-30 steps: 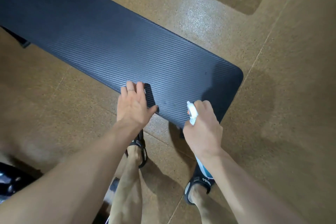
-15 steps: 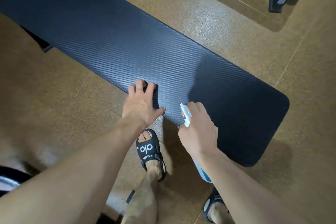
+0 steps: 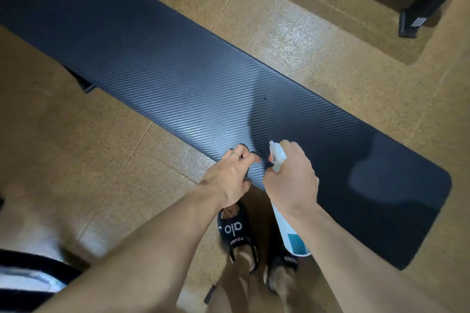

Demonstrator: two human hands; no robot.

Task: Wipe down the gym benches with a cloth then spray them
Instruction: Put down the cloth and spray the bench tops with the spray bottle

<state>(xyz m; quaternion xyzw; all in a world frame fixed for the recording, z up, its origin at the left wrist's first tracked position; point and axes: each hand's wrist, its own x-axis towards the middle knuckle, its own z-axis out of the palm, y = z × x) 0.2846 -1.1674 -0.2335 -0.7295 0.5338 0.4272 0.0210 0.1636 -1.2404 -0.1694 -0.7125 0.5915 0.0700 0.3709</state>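
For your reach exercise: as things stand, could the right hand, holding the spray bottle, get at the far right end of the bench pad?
Probably yes. The right hand with the spray bottle is already over the bench pad, and the pad's right end shows bare, with nothing lying between.

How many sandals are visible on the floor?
2: one sandal under the left hand, another sandal beside it, partly hidden below the spray bottle.
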